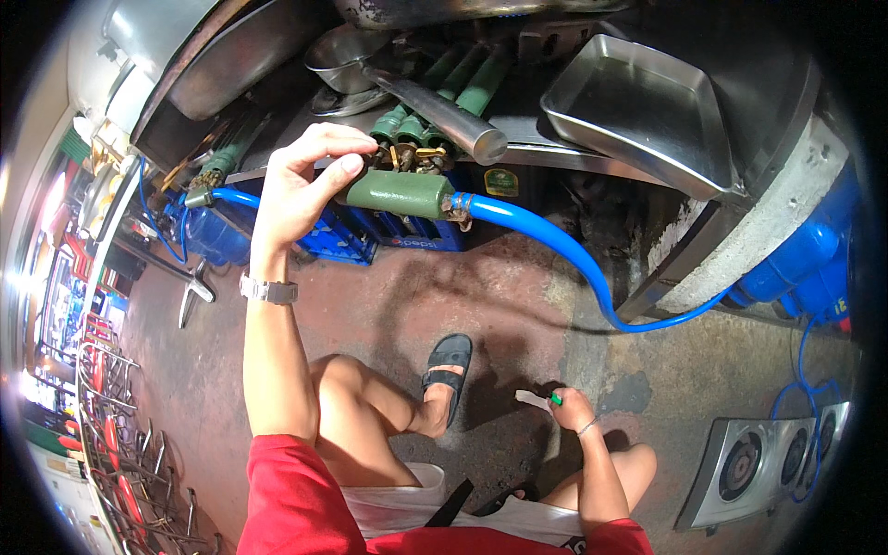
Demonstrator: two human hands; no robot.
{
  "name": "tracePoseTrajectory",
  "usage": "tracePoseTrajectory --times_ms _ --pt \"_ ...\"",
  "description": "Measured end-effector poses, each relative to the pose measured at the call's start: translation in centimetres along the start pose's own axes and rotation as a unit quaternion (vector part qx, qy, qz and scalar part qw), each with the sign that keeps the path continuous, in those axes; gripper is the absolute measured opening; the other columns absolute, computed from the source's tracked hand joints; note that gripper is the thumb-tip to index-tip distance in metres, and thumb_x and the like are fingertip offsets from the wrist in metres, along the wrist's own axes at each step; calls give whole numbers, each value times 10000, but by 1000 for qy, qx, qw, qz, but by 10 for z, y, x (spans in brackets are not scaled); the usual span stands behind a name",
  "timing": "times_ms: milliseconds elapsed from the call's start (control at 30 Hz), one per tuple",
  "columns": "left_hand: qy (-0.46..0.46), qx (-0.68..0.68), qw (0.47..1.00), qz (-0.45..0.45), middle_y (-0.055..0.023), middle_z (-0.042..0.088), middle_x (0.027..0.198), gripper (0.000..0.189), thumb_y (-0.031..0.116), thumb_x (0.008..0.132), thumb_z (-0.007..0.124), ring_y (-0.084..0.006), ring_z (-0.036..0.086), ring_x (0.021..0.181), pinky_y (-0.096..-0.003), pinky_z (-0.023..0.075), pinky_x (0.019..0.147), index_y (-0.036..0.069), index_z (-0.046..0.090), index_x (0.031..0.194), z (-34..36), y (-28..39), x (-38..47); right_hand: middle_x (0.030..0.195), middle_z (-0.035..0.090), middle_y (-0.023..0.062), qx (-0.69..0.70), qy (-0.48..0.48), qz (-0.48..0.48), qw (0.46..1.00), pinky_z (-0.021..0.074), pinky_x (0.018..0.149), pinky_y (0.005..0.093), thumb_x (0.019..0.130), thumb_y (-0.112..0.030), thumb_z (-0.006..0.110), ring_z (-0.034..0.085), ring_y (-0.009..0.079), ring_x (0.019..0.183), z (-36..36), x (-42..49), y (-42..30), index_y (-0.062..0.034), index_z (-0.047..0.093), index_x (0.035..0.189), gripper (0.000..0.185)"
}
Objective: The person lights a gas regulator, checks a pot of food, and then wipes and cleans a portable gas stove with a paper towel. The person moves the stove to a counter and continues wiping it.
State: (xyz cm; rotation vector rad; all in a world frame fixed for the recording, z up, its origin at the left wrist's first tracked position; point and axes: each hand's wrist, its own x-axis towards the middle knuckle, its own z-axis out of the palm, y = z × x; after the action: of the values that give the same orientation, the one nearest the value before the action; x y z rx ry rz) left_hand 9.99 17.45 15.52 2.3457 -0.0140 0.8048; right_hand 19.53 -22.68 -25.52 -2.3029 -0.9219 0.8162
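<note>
My left hand (310,168) is raised to the leftmost of several brass gas valves (397,158). Its thumb and index fingertips are at that valve, but whether they grip its handle is unclear. Below the valves runs a thick green manifold pipe (399,193). A blue hose (548,225) is fastened with wire to the manifold's right end. Green burner tubes (480,90) extend back from the valves under the cooktop. Low over the floor, my right hand (573,409) is closed around a small green object (556,399) and a whitish strip (533,399), paper or cloth.
A long-handled metal pan (444,111) juts out above the valves. To its right, a rectangular steel tray (645,104) overhangs the shelf edge. Blue crates (416,232) stand underneath. A steel gas stove (746,468) sits on the floor at right, and stacked chairs (114,444) line the left.
</note>
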Motion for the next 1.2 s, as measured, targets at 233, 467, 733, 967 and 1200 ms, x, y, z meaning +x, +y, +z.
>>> tracePoseTrajectory --times_ms 233,467,733,967,1200 --pt "9 12 1000 7 -64 716 946 108 104 859 754 -157 634 950 -307 487 881 39 768 943 1 -2 2 896 680 234 -3 -10 19 1000 509 800 543 846 -204 633 641 463 897 -4 -1 -6 -77 690 862 141" --pt "37 -3 999 23 -69 714 915 84 59 840 763 -145 645 879 -280 503 810 28 767 918 8 -7 2 900 673 240 6 -7 25 1000 509 795 540 847 -205 627 637 464 901 -5 -2 -6 -79 692 874 145" --pt "42 -1 999 21 -67 714 916 91 65 839 766 -143 646 885 -281 503 814 24 765 921 10 -6 3 904 680 232 10 -4 38 999 507 798 546 841 -214 636 639 461 907 -5 -2 -2 -98 700 889 141" --pt "49 -11 999 -9 -49 713 916 160 83 835 782 -120 636 874 -272 496 809 29 747 981 11 -1 0 904 682 229 -3 -7 40 999 507 795 547 847 -217 632 639 462 908 -7 -3 -4 -96 698 889 143" --pt "56 22 998 -26 -18 692 853 124 87 832 792 -72 602 811 -238 474 753 21 730 916 12 -2 5 907 677 234 10 -5 41 999 503 795 550 849 -217 635 633 466 912 -8 -4 -5 -84 688 874 146"
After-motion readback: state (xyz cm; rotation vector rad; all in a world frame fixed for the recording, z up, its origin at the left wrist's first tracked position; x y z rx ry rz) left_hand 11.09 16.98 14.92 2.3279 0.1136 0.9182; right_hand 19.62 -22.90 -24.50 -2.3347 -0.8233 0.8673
